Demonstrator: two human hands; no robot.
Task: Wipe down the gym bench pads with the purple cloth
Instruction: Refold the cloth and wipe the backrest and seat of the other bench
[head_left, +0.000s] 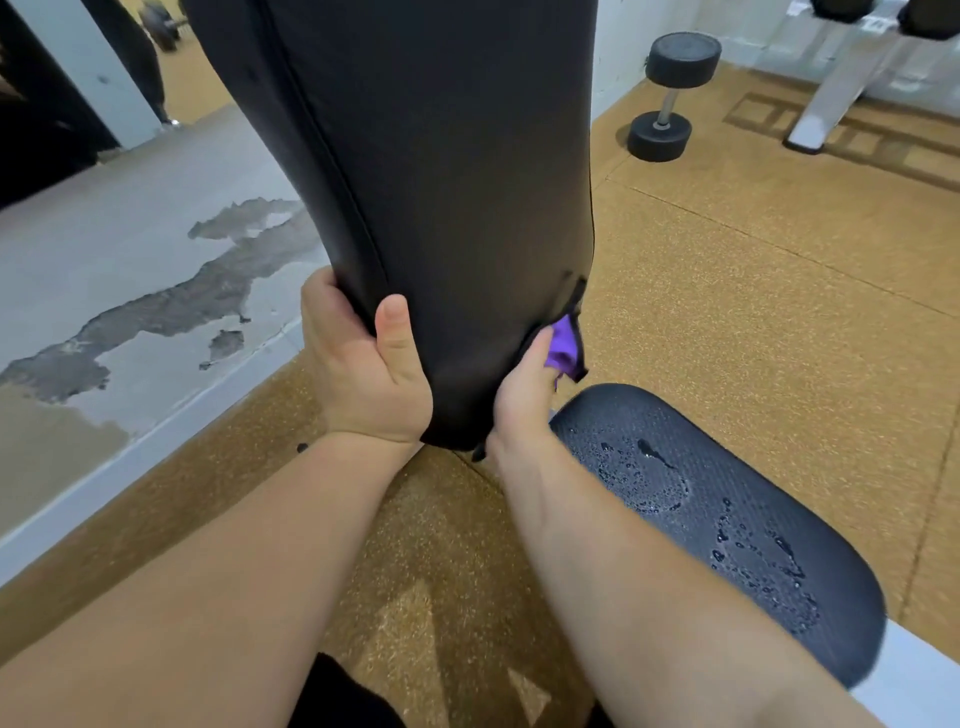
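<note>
The seat pad (727, 519) nearest the person is covered with water drops, so I judge it is not yet wiped. Just beyond it, the left hand (363, 384) grips the lower end of the upright back pad (441, 182), with the thumb in front. The right hand (519, 400) pinches the purple cloth (566, 351) against the pad's right edge. A dumbbell (670, 96) stands far behind.

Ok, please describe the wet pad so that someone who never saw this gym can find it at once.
Start at the tall black back pad standing upright in the middle. Just below it to the right, the seat pad lies flat. Unlike the smooth back pad, it is dark grey, textured and dotted with water drops.
</note>
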